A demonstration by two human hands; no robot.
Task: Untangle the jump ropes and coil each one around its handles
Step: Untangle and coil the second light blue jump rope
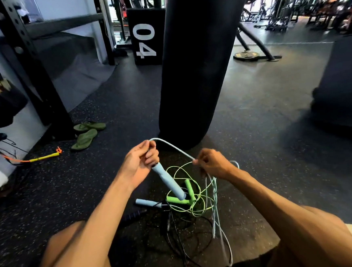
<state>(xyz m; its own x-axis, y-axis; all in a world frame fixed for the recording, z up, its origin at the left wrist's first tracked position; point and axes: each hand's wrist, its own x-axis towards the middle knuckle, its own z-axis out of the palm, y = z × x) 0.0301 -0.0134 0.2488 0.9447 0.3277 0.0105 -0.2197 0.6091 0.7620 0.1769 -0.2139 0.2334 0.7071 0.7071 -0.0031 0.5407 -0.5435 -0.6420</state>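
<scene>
A: Where does the left hand (139,159) sit?
B: High on a pale blue handle (168,181), fingers and thumb curled round its upper end. The handle tilts, its lower end pointing down at the heap on the floor (253,116).
A: And the right hand (212,164)?
B: Beside it, a little lower, pinching the pale blue cord (175,147) between thumb and fingertips. The cord leaves the top of the gripped handle, arches across to that pinch, then drops below the right hand in long loose loops between the person's legs.
A: The rope's other end?
B: A second pale blue handle (147,203) lies flat on the floor, just left of the heap, beside the left forearm.
A: What is in the heap?
B: Two green handles (179,199) meeting in a V, with thin green cord (194,209) looped untidily round and over them. The tilted handle's lower end shows in front of them; whether it touches, I cannot tell. Nearer the person, thin black cord (179,244) sprawls in tangles, with a dark handle (133,215) by it.
A: Anything farther off?
B: A black punching bag (196,58) hangs right behind the hands. To the left lie green flip-flops (87,133) and a yellow handle (44,157) with an orange cord.
</scene>
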